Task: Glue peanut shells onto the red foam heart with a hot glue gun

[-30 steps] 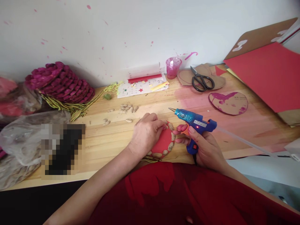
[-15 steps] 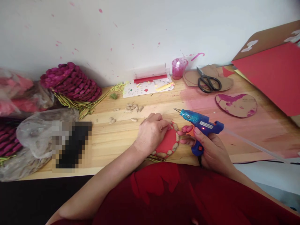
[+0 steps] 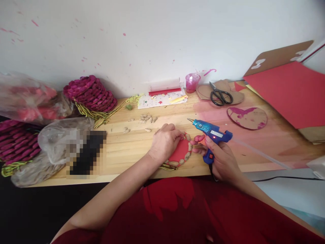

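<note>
A red flat piece (image 3: 179, 151) lies near the table's front edge, with peanuts in their shells (image 3: 187, 156) set along its rim. My left hand (image 3: 166, 140) is bent over its upper left side. Thumb and fingers are pinched together on a peanut at the top rim, which they mostly hide. In my right hand (image 3: 224, 159) is a blue hot glue gun (image 3: 210, 130), gripped by the handle, its nozzle pointing left above the table and its red light lit. A clear glue stick (image 3: 261, 154) sticks out of its back. Loose peanuts (image 3: 146, 118) lie farther back on the table.
Black-handled scissors (image 3: 220, 96) rest on cut cardboard (image 3: 237, 96). Close by are a paint-stained cardboard heart (image 3: 250, 118) and a pink-stained cup (image 3: 191, 83). Red card (image 3: 289, 91) stands at the right. Purple braided pieces (image 3: 92, 93) and plastic bags (image 3: 58, 135) crowd the left.
The camera's view has shifted, so the table items appear moved. My left hand remains pinched at the red piece's rim, and my right hand still holds the glue gun beside it.
</note>
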A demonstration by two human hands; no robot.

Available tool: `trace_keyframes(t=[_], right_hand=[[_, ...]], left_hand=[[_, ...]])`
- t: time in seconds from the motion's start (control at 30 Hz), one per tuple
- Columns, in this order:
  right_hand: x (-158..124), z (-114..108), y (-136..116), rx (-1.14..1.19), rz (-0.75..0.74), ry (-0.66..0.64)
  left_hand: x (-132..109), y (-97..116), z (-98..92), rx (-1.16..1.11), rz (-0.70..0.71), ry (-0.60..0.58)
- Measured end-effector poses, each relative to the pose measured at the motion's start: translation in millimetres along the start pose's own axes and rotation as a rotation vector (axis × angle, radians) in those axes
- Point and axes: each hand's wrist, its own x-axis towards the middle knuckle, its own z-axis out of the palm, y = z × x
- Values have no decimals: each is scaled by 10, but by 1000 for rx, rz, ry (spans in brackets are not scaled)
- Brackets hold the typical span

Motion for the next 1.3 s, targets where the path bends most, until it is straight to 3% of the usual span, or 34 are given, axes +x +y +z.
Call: trace_keyframes(t=[0.13, 0.23, 0.3, 0.43, 0.6, 0.73, 0.87, 1.13, 1.3], right_hand=[[-1, 1, 13, 17, -15, 11], [-5, 0, 12, 17, -25, 14], [-8, -2, 10, 15, -28, 18], [-8, 0, 6, 8, -28, 23], [0, 10, 11, -11, -30, 31], [9, 6, 18, -38, -34, 41], [5, 3, 27, -65, -45, 43], [-11, 5, 48, -95, -79, 36], [-14, -5, 50, -101, -81, 18]], left_hand=[[5, 16, -39, -64, 23, 21], [-36, 1, -196, -157, 39, 126], [-112, -33, -347, -189, 26, 205], [-410, -125, -567, -195, -15, 206], [-886, -192, -501, -176, 21, 246], [-1080, -228, -421, -147, 43, 245], [-989, -242, -427, -122, -19, 214], [-508, -118, -343, 126, -126, 13], [-393, -16, -275, 221, -105, -36]])
